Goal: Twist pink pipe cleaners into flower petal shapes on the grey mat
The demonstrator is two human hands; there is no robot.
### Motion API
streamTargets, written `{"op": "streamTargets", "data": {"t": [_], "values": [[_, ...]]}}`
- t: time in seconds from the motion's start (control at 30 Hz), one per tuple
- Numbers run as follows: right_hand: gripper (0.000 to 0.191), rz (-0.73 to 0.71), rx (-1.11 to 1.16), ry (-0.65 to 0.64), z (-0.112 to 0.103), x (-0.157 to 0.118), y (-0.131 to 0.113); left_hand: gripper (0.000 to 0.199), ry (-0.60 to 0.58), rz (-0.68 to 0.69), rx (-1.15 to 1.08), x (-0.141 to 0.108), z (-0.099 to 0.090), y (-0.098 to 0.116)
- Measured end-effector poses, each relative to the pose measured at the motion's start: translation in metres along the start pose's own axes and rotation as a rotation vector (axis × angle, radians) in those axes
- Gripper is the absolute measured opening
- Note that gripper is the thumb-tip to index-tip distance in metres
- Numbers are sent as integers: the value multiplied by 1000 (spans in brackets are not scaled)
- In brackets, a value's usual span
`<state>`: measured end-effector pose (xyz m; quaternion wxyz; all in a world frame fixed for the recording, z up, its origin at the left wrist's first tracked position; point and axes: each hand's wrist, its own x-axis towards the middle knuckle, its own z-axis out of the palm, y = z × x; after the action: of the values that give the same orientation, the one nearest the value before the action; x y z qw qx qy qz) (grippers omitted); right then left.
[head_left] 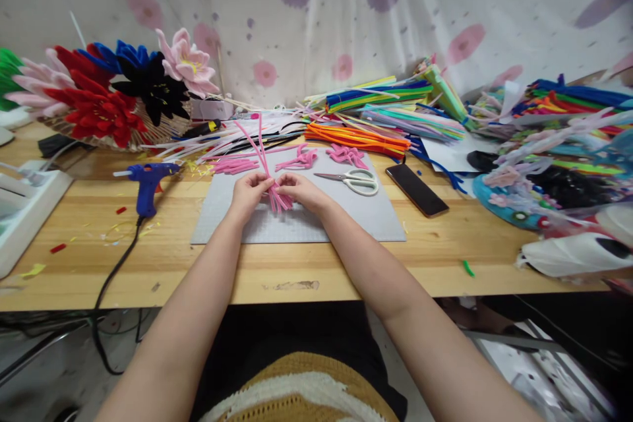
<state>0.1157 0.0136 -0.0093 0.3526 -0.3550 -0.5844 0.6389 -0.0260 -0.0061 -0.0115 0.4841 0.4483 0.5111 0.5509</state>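
My left hand (pixel 252 192) and my right hand (pixel 299 190) meet over a grey mat (pixel 346 224), fingers closed on a bundle of pink pipe cleaners (pixel 279 203). The short ends fan out below my fingers, towards me. Two longer stems rise above my hands and lean to the upper left. Behind them on the mat lie cut pink pipe cleaners (pixel 235 165) and two folded pink pieces, one near the middle (pixel 301 158) and one further right (pixel 347 155). White-handled scissors (pixel 360 182) rest right of my right hand, blades pointing left.
A blue glue gun (pixel 147 186) stands left of the mat, its cord running over the table edge. A phone (pixel 417 190) lies to the right. Fuzzy flowers (pixel 111 112) fill the back left. Orange pipe cleaners (pixel 356 138) and other coloured bundles line the back.
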Motion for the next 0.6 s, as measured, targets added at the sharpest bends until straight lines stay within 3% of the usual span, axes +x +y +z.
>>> {"op": "streamTargets", "data": {"t": [0.13, 0.4, 0.6], "values": [[16, 7, -25, 5, 0, -1, -2, 41, -68, -57, -30, -3, -1, 4], [17, 28, -58, -4, -2, -1, 1, 37, -190, 4, -16, -4, -3, 6], [19, 127, 106, -49, -8, -7, -9, 37, -202, 32, -24, -3, -4, 6]]}}
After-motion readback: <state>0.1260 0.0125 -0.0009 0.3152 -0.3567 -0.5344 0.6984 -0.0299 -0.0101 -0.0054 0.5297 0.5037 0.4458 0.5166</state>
